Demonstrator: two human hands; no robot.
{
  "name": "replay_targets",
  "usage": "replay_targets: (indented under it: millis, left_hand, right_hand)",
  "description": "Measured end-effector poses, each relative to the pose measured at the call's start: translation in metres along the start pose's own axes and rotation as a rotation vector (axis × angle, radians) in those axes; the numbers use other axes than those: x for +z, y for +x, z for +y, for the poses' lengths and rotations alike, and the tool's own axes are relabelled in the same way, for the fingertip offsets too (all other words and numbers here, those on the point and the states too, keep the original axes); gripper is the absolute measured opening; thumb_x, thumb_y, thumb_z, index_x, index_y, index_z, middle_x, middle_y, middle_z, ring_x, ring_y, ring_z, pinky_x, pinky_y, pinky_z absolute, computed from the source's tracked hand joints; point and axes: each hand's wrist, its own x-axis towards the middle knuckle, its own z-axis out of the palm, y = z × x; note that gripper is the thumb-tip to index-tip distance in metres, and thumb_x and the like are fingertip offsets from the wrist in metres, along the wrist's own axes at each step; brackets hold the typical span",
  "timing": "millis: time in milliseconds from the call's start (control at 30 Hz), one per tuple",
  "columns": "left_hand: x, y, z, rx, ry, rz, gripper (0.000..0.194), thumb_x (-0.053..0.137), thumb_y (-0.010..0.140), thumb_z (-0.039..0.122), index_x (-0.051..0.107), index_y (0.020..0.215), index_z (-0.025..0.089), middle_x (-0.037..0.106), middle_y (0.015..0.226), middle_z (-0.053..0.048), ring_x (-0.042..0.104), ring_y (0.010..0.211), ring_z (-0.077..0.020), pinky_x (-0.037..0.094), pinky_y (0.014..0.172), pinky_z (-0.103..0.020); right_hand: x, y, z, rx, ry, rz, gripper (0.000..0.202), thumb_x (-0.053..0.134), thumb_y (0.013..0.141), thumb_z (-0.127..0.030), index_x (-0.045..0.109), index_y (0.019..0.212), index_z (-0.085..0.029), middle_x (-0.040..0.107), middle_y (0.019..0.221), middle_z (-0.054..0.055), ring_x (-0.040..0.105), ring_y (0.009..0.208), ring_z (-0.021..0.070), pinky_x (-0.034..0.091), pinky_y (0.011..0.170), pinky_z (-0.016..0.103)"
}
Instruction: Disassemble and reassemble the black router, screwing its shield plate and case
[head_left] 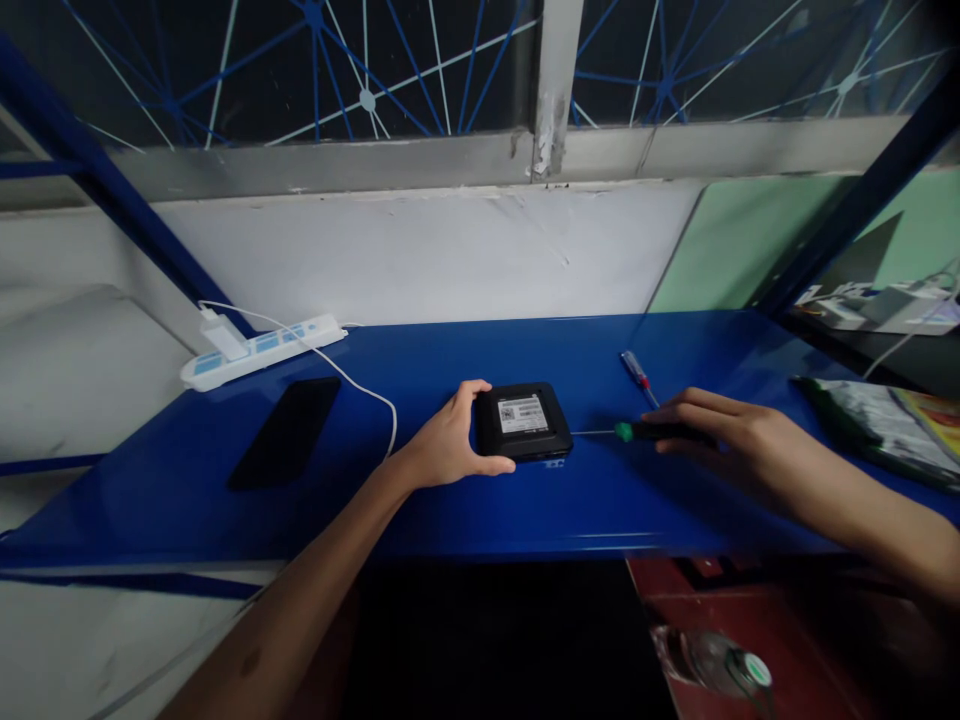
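On the blue table lies a flat black box-shaped device [491, 425] with a white printed label on top. My left hand [457, 440] grips its left side, thumb along the near edge and fingers at the far edge. My right hand [720, 430] is closed around the black and green handle of a screwdriver [630, 432]. Its thin metal shaft points left, and the tip is at the device's right side; whether it touches I cannot tell. Just beyond my right hand lies a second screwdriver [635, 370] with a clear and red handle.
A black phone-like slab [285, 433] lies at the left of the table [465, 520]. Behind it sits a white power strip [262, 350] with a plugged-in charger and cable. At the right is a green and silver packet [885, 420]. Below stands a bottle [720, 662].
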Motion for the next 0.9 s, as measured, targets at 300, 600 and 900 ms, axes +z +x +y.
replay_targets:
  millis: [300,600,900]
  left_hand:
    - [-0.002,0.000,0.005,-0.022,0.023,-0.008,0.102,0.085,0.063,0.051,0.028,0.141,0.019,0.041,0.147,-0.021,0.040,0.139,-0.0398,0.033,0.115,-0.057]
    - [-0.001,0.001,0.000,-0.019,0.039,-0.009,0.103,0.084,0.063,0.056,0.027,0.142,0.021,0.041,0.147,-0.020,0.042,0.138,-0.0403,0.036,0.113,-0.058]
    - [0.000,0.001,0.000,-0.013,0.024,-0.004,0.103,0.084,0.063,0.053,0.027,0.142,0.021,0.042,0.146,-0.020,0.042,0.137,-0.0422,0.035,0.112,-0.062]
  right_hand:
    - [-0.016,0.011,-0.016,-0.003,-0.021,-0.099,0.034,0.042,0.103,-0.035,0.065,0.124,-0.023,0.065,0.117,0.011,0.068,0.106,0.0256,0.056,0.087,0.038]
    - [-0.022,0.015,-0.021,0.001,0.006,-0.091,0.035,0.044,0.100,-0.036,0.067,0.125,-0.025,0.068,0.116,0.010,0.071,0.099,0.0282,0.058,0.082,0.041]
    - [-0.026,0.021,-0.028,-0.069,-0.084,-0.066,0.035,0.041,0.102,-0.037,0.067,0.122,-0.025,0.068,0.112,0.010,0.070,0.101,0.0281,0.058,0.081,0.042]
